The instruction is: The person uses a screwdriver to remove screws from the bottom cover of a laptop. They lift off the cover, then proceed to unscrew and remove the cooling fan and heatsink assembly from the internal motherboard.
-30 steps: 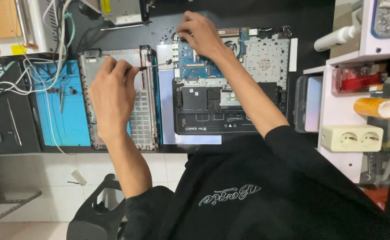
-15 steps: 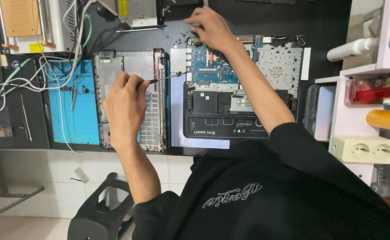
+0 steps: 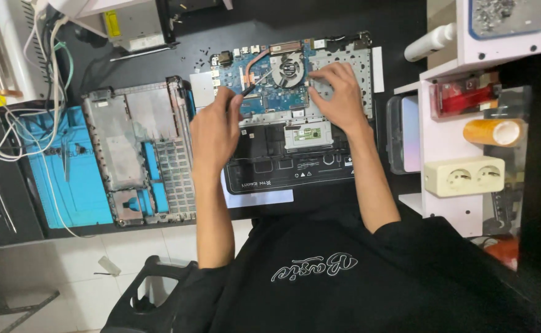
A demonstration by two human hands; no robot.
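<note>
Laptop innards [image 3: 295, 132] lie open on the black desk [image 3: 400, 24] in front of me, blue circuit board [image 3: 264, 92] and round fan [image 3: 287, 68] at the far end, black battery tray nearer my chest. My left hand [image 3: 213, 132] is closed around a thin dark screwdriver [image 3: 250, 88] whose tip rests on the board just left of the fan, while my right hand [image 3: 338, 95] lies loosely curled on the board beside the fan, fingers pressing down and holding nothing. Well to the left, the detached grey bottom cover [image 3: 141, 148] rests partly on a blue mat [image 3: 54, 179].
</note>
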